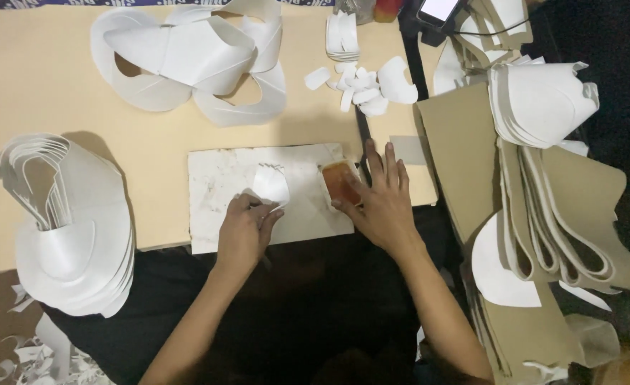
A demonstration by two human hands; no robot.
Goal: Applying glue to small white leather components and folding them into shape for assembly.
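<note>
Pinching a small white piece [271,184], the left hand [246,232] curls; right hand [380,201] spreads beside an orange block [339,182].

1. A pale tan worktable [58,93] fills the upper left and centre of the view, lit evenly from above.
2. Below the table's near edge lies dark shadow, where the floor cannot be made out.
3. Left of that edge, white offcuts [15,349] litter a brownish surface.
4. Right of the table, the background is dark, almost black.
</note>
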